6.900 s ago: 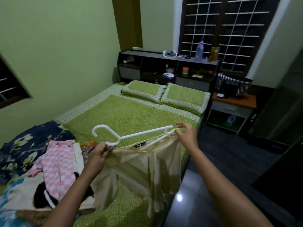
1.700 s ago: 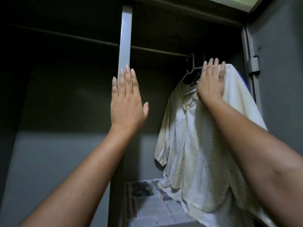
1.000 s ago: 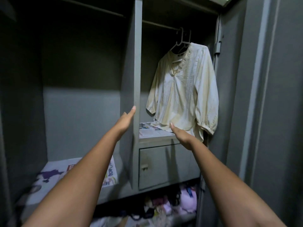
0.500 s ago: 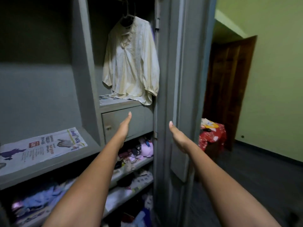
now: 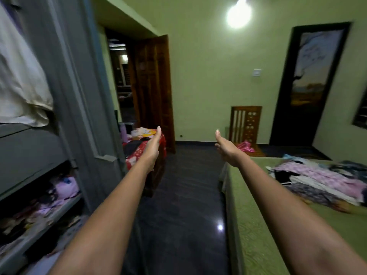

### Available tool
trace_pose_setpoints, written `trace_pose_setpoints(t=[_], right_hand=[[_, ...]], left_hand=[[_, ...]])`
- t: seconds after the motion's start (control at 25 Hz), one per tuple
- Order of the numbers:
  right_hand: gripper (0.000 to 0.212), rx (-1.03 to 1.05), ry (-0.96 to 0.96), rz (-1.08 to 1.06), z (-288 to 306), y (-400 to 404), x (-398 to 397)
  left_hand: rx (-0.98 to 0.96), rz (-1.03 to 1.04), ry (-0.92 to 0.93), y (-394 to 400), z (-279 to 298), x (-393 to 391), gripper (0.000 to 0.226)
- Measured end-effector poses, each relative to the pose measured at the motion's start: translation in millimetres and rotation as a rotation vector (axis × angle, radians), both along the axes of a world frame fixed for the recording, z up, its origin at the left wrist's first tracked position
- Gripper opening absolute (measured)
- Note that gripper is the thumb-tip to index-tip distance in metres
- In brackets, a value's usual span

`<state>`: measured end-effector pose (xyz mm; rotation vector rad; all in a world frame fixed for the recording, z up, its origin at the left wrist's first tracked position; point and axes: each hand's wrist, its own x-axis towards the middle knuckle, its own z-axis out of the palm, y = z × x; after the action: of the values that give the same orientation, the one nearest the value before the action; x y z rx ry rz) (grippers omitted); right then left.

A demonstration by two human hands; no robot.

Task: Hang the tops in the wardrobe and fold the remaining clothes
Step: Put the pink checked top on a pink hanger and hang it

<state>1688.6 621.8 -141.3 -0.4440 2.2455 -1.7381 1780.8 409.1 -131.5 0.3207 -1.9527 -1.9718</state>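
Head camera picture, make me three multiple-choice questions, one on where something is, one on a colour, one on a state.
1. Where does the pile of clothes lie?
A. on the bed
B. on the floor
C. on a chair

2. What colour is the top hanging in the wardrobe?
A. red
B. cream
C. black

3. How are the left hand and right hand?
A. both gripping hangers
B. one holding a shirt
C. both open and empty

Key: 1 A, the heap rests on the green cover; 2 B, pale fabric shows at the left; 3 C, fingers straight, holding nothing.
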Motion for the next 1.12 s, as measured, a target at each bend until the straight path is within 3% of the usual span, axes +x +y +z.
trace_pose_setpoints(t=[0.08, 0.36, 0.72, 0.92, 1.12], right_hand=[[0.092, -0.006, -0.025, -0.111, -3, 44, -8], [0.068, -0.102, -0.012, -0.165, 3, 98, -56], [0.077, -0.091, -0.101, -0.137, -35, 24, -224], [0.084, -0.036, -0.030, -0.089, 8, -38, -370], [0.073, -0.042, 0.015, -0.073, -11, -86, -484]], left_hand=[[0.003, -0.080, 0.001, 32, -8, -24, 0.067], [-0.045, -0.146, 0.027, 63, -2, -101, 0.072], [-0.041, -0.128, 0.017, 7, -40, -272, 0.074], [-0.068, -0.111, 0.043, -52, -6, -409, 0.073], [-0.068, -0.112, 0.019, -97, 0, -529, 0.076]])
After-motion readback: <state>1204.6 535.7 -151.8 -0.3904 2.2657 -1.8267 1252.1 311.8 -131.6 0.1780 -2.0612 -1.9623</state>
